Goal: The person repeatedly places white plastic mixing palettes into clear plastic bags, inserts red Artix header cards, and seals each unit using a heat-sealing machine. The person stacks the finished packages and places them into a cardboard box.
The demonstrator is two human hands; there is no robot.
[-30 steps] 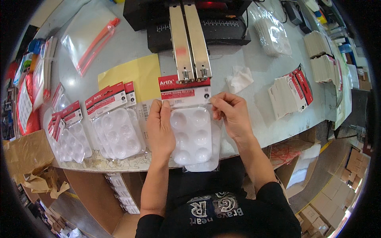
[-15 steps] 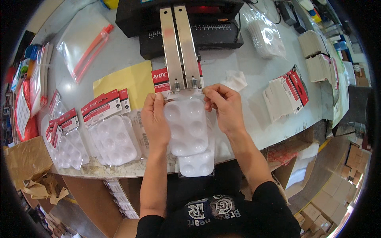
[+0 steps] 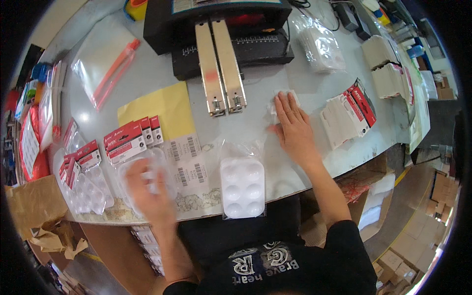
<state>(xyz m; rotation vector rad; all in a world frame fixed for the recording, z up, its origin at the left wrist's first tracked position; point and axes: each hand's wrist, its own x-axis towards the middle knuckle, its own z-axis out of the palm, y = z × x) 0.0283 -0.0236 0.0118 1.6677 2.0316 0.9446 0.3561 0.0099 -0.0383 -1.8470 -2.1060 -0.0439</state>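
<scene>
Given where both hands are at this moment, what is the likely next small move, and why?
Probably the right hand closes on the small clear bag under its fingertips and brings it toward the white six-well palette. That palette lies near the table's front edge in an open clear sleeve, with no red header card, while the blurred left hand is over the finished carded packs.

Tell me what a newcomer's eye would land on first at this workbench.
First, the white six-well palette in a clear bag, lying alone at the table's near edge between the hands. Behind it, two long metal bars jut from a black machine toward the person. The right hand lies flat on a small clear bag beside the bars, while the blurred left hand is over the red-headed packaged palettes stacked at left.
</scene>
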